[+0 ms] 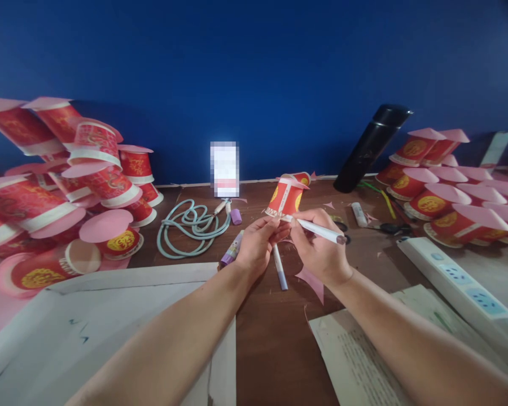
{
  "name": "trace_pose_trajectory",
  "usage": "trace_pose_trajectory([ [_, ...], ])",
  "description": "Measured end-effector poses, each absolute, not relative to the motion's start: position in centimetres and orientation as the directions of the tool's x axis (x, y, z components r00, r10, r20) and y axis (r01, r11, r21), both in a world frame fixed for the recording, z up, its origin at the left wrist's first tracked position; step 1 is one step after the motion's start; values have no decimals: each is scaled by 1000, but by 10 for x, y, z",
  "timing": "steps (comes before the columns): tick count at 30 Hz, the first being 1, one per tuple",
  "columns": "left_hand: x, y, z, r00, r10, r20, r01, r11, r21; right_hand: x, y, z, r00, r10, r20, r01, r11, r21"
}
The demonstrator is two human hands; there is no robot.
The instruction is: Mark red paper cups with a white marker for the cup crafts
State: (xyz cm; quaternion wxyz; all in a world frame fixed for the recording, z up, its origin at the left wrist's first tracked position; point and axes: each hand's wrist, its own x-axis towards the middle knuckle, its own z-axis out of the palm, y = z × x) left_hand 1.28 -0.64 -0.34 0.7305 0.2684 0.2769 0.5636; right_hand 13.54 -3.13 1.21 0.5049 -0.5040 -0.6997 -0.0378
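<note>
Between my hands is a white marker pen [322,230], tilted, with its dark end toward the right. My right hand [324,254] is closed round its barrel. The fingers of my left hand [258,242] pinch together at the pen's other end, partly hiding it. Just behind my fingertips stands a red paper cup [284,194] with a pink paper top and a fringed white lower edge. A second white pen [280,268] lies on the table below my hands. By my left wrist lies a purple glue stick [232,248].
Red paper cups with pink tops are piled at left [105,186] and right [440,200]. A coiled pale cable [190,231] leads to a phone [224,169] against the blue wall. A black flask [370,149] leans there. A power strip [457,276] and printed sheets [355,355] lie right.
</note>
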Motion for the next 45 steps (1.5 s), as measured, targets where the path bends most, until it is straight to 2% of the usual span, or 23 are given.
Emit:
trace_pose_trajectory([
  [29, 12, -7, -5, 206, 970, -129, -666, 235, 708, 136, -31, 14, 29, 677, 736, 756, 467, -459],
  [45, 11, -7, -4, 193, 973, -124, -652, 222, 725, 137, -30, 17, 62, 769, 637, 742, 391, -545],
])
